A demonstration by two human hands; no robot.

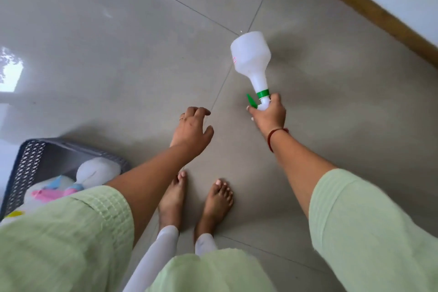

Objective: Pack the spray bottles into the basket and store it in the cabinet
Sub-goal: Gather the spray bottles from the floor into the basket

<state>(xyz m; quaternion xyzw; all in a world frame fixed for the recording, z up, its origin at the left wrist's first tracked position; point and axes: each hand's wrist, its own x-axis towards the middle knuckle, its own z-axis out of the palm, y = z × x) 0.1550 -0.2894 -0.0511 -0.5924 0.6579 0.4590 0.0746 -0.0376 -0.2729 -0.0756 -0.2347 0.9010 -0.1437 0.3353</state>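
My right hand (270, 115) grips a white spray bottle (251, 59) by its green-trimmed trigger head, holding it above the floor with its base pointing away from me. My left hand (193, 131) hangs over the floor with nothing in it, fingers curled and apart. At the lower left stands a dark grey perforated basket (26, 168). Inside it lie white spray bottles (97, 172) with pink and blue trigger heads, partly hidden by my left sleeve.
I stand barefoot on a glossy grey tiled floor (118, 42). A brown wooden strip (369, 9) with white tiles beyond it runs diagonally across the upper right. Bright light reflects off the floor at the left edge.
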